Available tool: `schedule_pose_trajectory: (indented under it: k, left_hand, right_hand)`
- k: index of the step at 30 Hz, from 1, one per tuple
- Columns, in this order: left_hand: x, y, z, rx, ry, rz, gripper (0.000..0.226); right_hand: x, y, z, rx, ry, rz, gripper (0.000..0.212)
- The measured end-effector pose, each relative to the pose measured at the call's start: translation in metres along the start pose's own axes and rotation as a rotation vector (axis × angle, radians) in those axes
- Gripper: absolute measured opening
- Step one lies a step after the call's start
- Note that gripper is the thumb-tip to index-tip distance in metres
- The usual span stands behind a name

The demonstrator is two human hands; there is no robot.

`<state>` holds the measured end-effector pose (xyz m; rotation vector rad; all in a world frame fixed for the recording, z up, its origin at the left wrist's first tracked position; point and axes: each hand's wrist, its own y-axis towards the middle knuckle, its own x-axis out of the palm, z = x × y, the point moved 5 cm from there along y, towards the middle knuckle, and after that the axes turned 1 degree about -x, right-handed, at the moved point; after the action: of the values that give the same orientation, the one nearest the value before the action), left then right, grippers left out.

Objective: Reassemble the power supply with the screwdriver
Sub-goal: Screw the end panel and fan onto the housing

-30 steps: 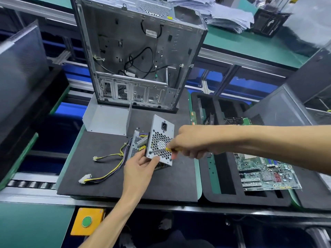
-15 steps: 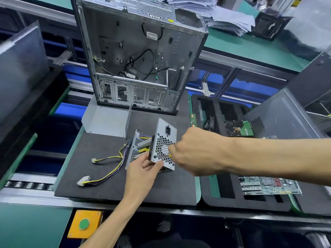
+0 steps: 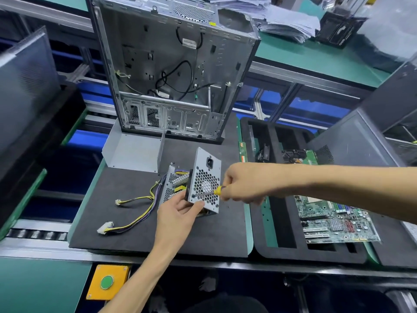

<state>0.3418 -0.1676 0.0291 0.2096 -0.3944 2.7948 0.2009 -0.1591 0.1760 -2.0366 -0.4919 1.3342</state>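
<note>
Your power supply [image 3: 204,184], a grey sheet-metal box with a honeycomb-perforated face and a black socket near its top, stands tilted on the dark foam mat [image 3: 126,236] in front of the open computer case [image 3: 173,71]. Your left hand [image 3: 178,218] grips its lower corner from below, thumb lying against the perforated face. Your right hand [image 3: 243,182] is clenched around the screwdriver [image 3: 211,192], of which only a stub of yellow handle and the thin steel shaft show; the tip meets the panel near its lower left edge, the screw itself too small to make out. Yellow, black and purple cables [image 3: 135,208] trail left from the unit's open back to two white plugs lying on the mat. A bent grey metal cover [image 3: 133,150] sits just beside the case. To the right, a black foam tray [image 3: 261,213] holds a green motherboard [image 3: 334,220] in one recess, your forearm hiding its upper edge; smaller parts in the far recesses are hard to identify.
</note>
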Motion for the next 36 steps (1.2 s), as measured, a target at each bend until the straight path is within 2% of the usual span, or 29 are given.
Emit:
schedule_pose_trajectory:
  k: [2,3,4,6,8,13,16,20,27,29,33,36]
  left_hand:
    - [0.002,0.000,0.000,0.001,0.012,0.004,0.024]
    - [0.003,0.000,0.000,0.001,0.019,0.007,0.024]
    - [0.004,0.000,0.000,0.002,0.028,0.008,0.025]
    - [0.007,-0.001,-0.001,0.011,0.048,-0.005,0.026]
    - [0.009,-0.002,-0.002,0.022,0.062,-0.014,0.027]
    - [0.009,-0.001,-0.006,0.025,0.067,-0.019,0.024]
    - [0.003,-0.001,-0.004,0.023,0.034,0.003,0.023]
    - [-0.012,0.002,-0.001,-0.021,-0.011,0.022,0.021]
    - [-0.042,0.013,-0.007,-0.135,-0.082,0.093,0.017]
    - [-0.045,0.014,-0.008,-0.141,-0.092,0.089,0.022]
    - [-0.045,0.014,-0.007,-0.130,-0.095,0.081,0.048]
    - [-0.046,0.014,-0.006,-0.120,-0.111,0.077,0.045]
  right_hand:
    - [-0.002,-0.009,-0.008,-0.248,-0.671,0.230,0.027]
    - [0.003,-0.015,-0.014,-0.374,-0.927,0.298,0.023]
    - [0.008,-0.021,-0.020,-0.478,-1.089,0.317,0.017]
    - [0.013,-0.026,-0.023,-0.551,-1.210,0.277,0.011]
    - [0.013,-0.023,-0.021,-0.524,-1.104,0.288,0.017]
    - [0.003,-0.008,-0.004,-0.191,-0.469,0.195,0.042]
    - [0.001,0.001,-0.006,-0.132,-0.336,0.161,0.048]
    - [-0.007,0.004,-0.020,-0.181,-0.420,0.239,0.047]
    - [-0.034,-0.003,-0.040,-0.303,-0.631,0.317,0.024]
    - [-0.038,-0.003,-0.041,-0.340,-0.671,0.354,0.020]
    - [-0.040,-0.002,-0.037,-0.371,-0.659,0.381,0.020]
    - [-0.039,-0.001,-0.031,-0.373,-0.648,0.401,0.020]
